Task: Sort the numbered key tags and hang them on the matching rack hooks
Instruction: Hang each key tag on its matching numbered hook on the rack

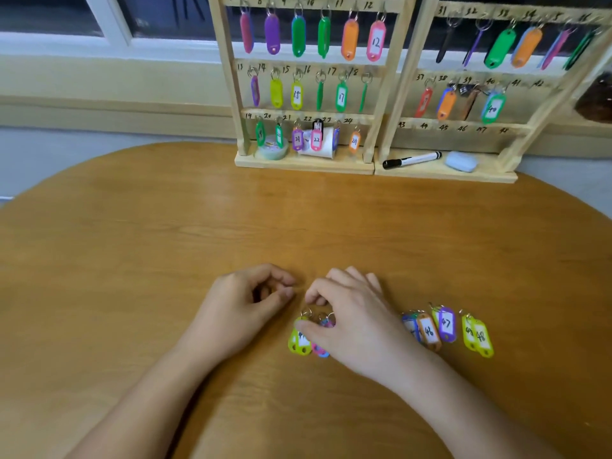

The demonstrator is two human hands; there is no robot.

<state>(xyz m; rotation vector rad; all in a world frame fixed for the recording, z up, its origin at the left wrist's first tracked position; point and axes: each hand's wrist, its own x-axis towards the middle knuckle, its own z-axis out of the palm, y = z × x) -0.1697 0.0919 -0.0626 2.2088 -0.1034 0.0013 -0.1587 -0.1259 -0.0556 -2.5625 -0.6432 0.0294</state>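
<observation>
Two bare forearms reach in from the bottom edge onto a rounded wooden worktop (132, 243). The left hand (245, 306) rests on the wood with its grip closed: fingers curled in against the thumb, nothing visible inside. The right hand (351, 313) covers a small cluster of loose key tags. Its thumb lies on a yellow-green tag (299, 344), a pink tag (319, 351) sits just beside that, and the forefinger curls above their rings. Whether this grip is actually pinching a ring cannot be told.

Just right of that hand lies a row of about six more loose tags, among them an orange tag (429, 332) marked 46, a purple tag (447, 324) marked 47 and a yellow tag (483, 337) marked 48.

Two wooden racks stand at the far edge. The left rack (298, 165) shows three rows of six hooks, numbered up to 24, and all eighteen carry a tag. The right rack (447, 173) has six tags on its top row and four on its second, up to 40. Hooks 41 and 42 and all six hooks on the bottom rail, 43 to 48, are bare. The job looks mostly done, with roughly eight tags left to hang, all on the right rack. A black marker (412, 159) lies on that rack's base.
</observation>
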